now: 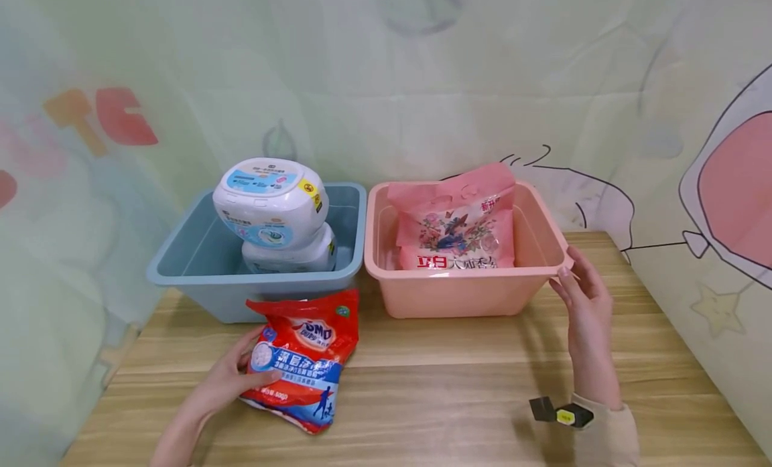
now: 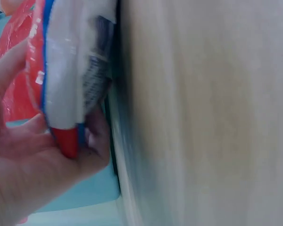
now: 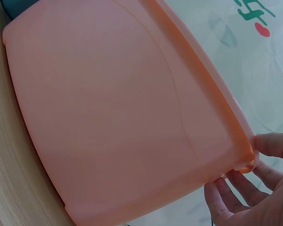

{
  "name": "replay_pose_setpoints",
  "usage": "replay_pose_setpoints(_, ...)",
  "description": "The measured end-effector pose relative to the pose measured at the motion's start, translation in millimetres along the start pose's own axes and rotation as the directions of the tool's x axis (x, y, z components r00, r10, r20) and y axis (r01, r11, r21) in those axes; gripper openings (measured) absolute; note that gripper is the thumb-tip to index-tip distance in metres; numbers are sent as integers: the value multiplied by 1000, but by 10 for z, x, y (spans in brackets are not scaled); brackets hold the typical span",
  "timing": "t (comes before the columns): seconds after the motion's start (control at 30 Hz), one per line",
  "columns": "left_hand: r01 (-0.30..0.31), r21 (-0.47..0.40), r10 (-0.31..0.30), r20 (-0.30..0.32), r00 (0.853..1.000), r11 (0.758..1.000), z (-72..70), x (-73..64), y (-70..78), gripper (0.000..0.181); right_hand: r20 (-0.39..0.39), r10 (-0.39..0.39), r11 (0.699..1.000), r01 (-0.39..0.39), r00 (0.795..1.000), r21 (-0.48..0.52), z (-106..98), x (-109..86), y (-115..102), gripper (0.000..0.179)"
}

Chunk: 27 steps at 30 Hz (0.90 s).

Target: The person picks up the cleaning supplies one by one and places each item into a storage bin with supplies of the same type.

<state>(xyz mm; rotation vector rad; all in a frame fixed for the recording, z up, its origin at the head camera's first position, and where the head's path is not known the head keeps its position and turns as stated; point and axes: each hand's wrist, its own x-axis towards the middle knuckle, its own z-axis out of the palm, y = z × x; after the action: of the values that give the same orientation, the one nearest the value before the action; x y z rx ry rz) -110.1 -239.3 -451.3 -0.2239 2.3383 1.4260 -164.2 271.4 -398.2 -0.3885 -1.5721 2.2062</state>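
Note:
My left hand [image 1: 241, 372] grips a red and blue bag of laundry powder [image 1: 304, 360] by its left edge, thumb across the front. In the left wrist view the bag's white side [image 2: 68, 66] lies between thumb and fingers. The bag is in front of a blue plastic basin [image 1: 211, 279]. My right hand [image 1: 588, 306] pinches the front right rim corner of a pink plastic basin [image 1: 452, 296]; the right wrist view has the thumb on top of the rim and fingers [image 3: 243, 188] beneath. A pink bag of laundry powder [image 1: 452, 232] stands in the pink basin.
Two white tubs, the upper one [image 1: 271, 202] stacked on the lower one [image 1: 289, 256], stand in the blue basin. Both basins sit side by side on a wooden table [image 1: 434, 386]. A printed curtain [image 1: 482, 85] hangs behind and at the sides.

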Motion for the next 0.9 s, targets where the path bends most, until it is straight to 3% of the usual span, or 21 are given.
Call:
replay_pose_setpoints(0.1,5,-10,-5,10,1000,1000,7,-12,5,88,2,-2,1000,2,1000,-2,-7,-4,-4,48)
replay_pose_setpoints(0.57,-26,61,30,-70,997,998,123,-78,96,88,11,-16,1000,16,1000,21,-8,-6,8,46)
replay_pose_setpoints(0.9,-70,-27,68,-55,996,997,223,-135,151,83,21,-28,999,28,999,17,-9,-8,10,46)
